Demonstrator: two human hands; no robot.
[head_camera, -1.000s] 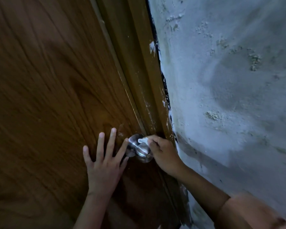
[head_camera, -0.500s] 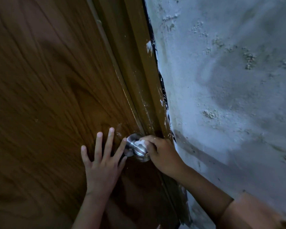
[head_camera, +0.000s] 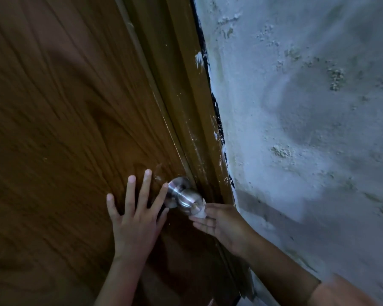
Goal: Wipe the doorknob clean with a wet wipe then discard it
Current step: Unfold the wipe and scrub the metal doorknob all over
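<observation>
A round silver doorknob (head_camera: 185, 196) sticks out of the brown wooden door (head_camera: 64, 129) near its right edge. My left hand (head_camera: 136, 215) lies flat on the door just left of the knob, fingers spread, the index fingertip touching the knob's base plate. My right hand (head_camera: 221, 224) is below and to the right of the knob, palm turned up. It pinches a small white wet wipe (head_camera: 200, 214) against the knob's lower front face. Most of the wipe is hidden by my fingers.
The brown door frame (head_camera: 192, 120), streaked with white paint, runs beside the door's edge. A rough, pale plastered wall (head_camera: 307, 118) fills the right side, close to my right forearm.
My right hand has dropped from the top of the knob to its underside and turned palm up, taking the wipe with it. The left hand stays flat on the door.
</observation>
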